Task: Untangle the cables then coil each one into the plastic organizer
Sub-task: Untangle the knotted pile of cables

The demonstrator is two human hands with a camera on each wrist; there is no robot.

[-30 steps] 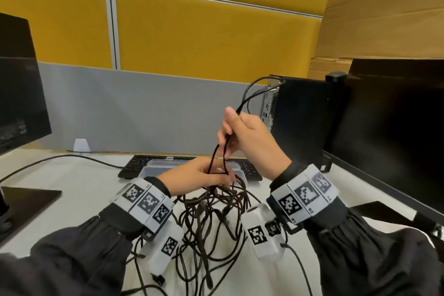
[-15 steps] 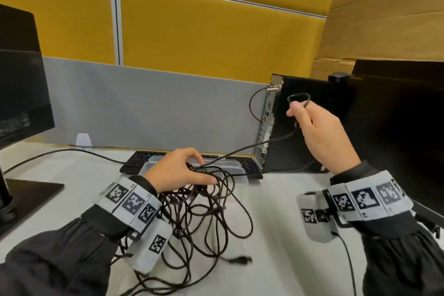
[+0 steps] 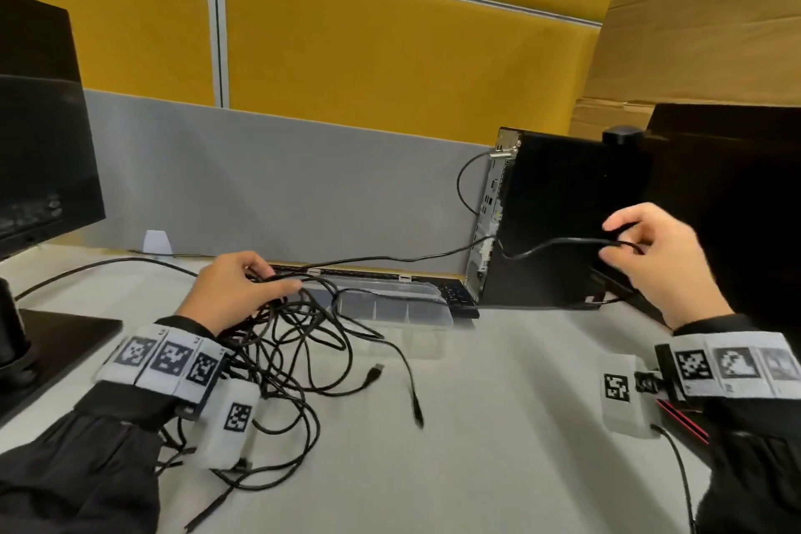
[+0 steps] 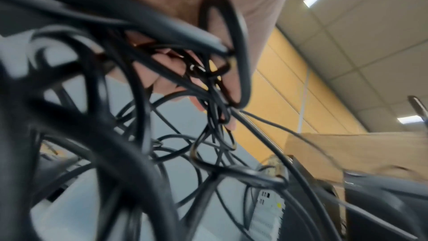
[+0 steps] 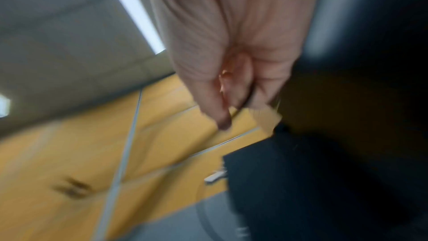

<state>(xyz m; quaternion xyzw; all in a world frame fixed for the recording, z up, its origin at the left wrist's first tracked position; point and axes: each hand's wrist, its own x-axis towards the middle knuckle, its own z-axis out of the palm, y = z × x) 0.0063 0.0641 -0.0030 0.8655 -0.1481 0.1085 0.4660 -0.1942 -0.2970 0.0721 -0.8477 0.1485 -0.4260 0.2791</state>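
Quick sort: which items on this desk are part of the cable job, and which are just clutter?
Job:
- tangled cables, gripped by left hand
- pulled-out cable, pinched by right hand
- clear plastic organizer

Lying about:
- keyboard behind the organizer
- desktop PC
- left monitor
- cardboard box

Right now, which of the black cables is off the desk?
The cable pinched in the right hand, strung in the air from the left hand; the tangle lies on the desk.
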